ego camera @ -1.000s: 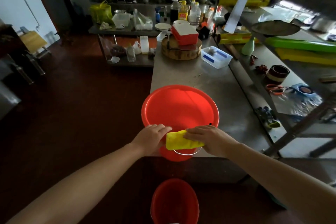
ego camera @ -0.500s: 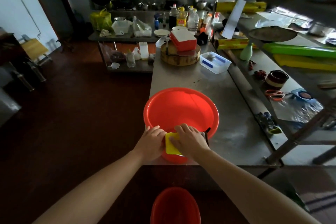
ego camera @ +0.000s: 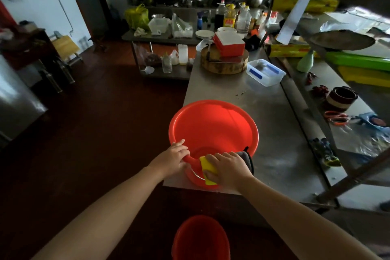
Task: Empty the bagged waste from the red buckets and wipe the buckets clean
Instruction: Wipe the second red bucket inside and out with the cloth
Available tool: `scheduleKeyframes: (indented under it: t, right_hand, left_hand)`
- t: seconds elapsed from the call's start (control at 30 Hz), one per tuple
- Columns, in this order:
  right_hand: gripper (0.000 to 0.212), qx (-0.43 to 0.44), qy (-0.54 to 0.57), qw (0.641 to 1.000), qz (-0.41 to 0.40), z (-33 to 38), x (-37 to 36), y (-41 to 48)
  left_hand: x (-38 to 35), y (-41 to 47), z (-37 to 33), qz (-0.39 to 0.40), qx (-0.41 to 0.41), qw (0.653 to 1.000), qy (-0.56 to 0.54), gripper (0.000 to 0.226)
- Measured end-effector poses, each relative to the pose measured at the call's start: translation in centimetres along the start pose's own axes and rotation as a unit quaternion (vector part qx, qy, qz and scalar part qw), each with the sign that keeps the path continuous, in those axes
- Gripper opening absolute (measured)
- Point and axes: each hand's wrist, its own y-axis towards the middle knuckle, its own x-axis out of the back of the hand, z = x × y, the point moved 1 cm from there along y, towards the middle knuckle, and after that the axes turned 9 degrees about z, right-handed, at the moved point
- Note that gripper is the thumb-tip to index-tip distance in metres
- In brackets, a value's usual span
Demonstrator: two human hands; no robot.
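Head view: left grip (ego camera: 173, 159) clasps red bucket (ego camera: 211, 125) rim; right grip (ego camera: 229, 168) pinches yellow cloth (ego camera: 206, 164) over it.

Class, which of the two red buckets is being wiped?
The tabletop bucket: the right hand holds a yellow cloth against its rim. The floor bucket is untouched.

The steel table (ego camera: 268, 139) in front of me carried 1 red bucket (ego camera: 213, 124) at its near end, and farther along it a round wooden chopping block (ego camera: 223, 65) with a clear plastic box (ego camera: 266, 72) just beside it on the right. On the steel shelf (ego camera: 331, 75) along the table's right side lay a striped bowl (ego camera: 340, 98) and orange-handled scissors (ego camera: 336, 117). The dark red floor (ego camera: 95, 133) at my feet bore a 2nd red bucket (ego camera: 200, 238), close to the table's near end.
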Motion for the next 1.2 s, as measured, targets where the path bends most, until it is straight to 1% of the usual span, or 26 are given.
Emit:
scheduleKeyframes:
  t: [0.07,0.13,0.23,0.3,0.33,0.37,0.43,0.5,0.57,0.67,0.8,0.93,0.97,1.03,1.13,1.2]
  right_hand:
    - [0.063,0.019,0.002,1.000,-0.025,-1.8,-0.4,-0.8]
    - [0.063,0.044,-0.005,0.998,-0.042,-4.0,-0.7,-1.5]
    - [0.067,0.072,0.000,0.997,-0.028,-7.0,-0.6,-1.9]
    - [0.069,0.071,0.001,0.997,-0.006,-7.8,-0.4,-1.9]
    - [0.069,0.067,-0.002,0.998,-0.004,-7.6,-0.3,-1.7]
    - [0.069,0.063,-0.007,0.998,-0.011,-7.1,-0.3,-1.6]
    - [0.066,0.057,-0.017,0.997,-0.043,-5.1,-0.3,-1.2]
    - [0.063,0.047,-0.010,0.997,-0.056,-2.8,-0.2,-0.6]
    - [0.064,0.032,0.007,0.999,-0.040,-1.0,-0.1,-0.1]
    - [0.066,0.019,0.004,0.999,-0.026,-0.3,-0.1,-0.1]
    - [0.067,0.055,-0.001,0.997,-0.054,-1.8,-0.7,-1.3]
    - [0.067,0.121,-0.013,0.988,-0.097,-5.5,-1.0,-2.0]
    - [0.066,0.128,-0.015,0.986,-0.107,-6.1,-0.8,-1.9]
    - [0.065,0.128,-0.011,0.986,-0.108,-6.3,-0.7,-1.9]
    - [0.065,0.120,-0.018,0.988,-0.098,-5.0,-0.7,-1.7]
    - [0.069,0.105,-0.022,0.991,-0.075,-3.3,-0.5,-1.3]
  left_hand:
    - [0.4,0.3,1.2,0.002,-0.019,1.000,0.012,0.038]
    - [1.2,0.5,2.6,0.021,-0.035,0.999,0.025,0.037]
    - [2.8,1.2,4.1,0.061,-0.032,0.996,0.061,0.046]
    - [3.6,1.7,3.8,0.077,-0.033,0.988,0.132,0.056]
    - [3.6,1.8,3.1,0.079,-0.047,0.980,0.178,0.060]
    - [3.2,1.8,2.3,0.080,-0.066,0.971,0.216,0.064]
    - [1.4,1.3,0.2,0.074,-0.094,0.961,0.247,0.066]
    - [-0.4,1.0,-1.6,0.041,-0.101,0.968,0.228,0.056]
    - [-1.3,0.8,-2.2,0.008,-0.099,0.975,0.198,0.045]
    - [-0.7,0.3,-1.5,0.009,-0.105,0.978,0.180,0.040]
    - [0.5,-0.4,0.7,0.012,-0.128,0.979,0.159,0.030]
    - [2.3,-0.8,3.6,0.024,-0.105,0.983,0.147,0.026]
    - [2.6,-0.7,3.8,0.027,-0.097,0.983,0.154,0.026]
    - [2.8,-0.5,3.3,0.058,-0.088,0.975,0.194,0.030]
    - [1.8,-0.4,0.9,0.095,-0.122,0.948,0.276,0.048]
    - [0.4,-0.4,-1.3,0.092,-0.137,0.945,0.283,0.057]
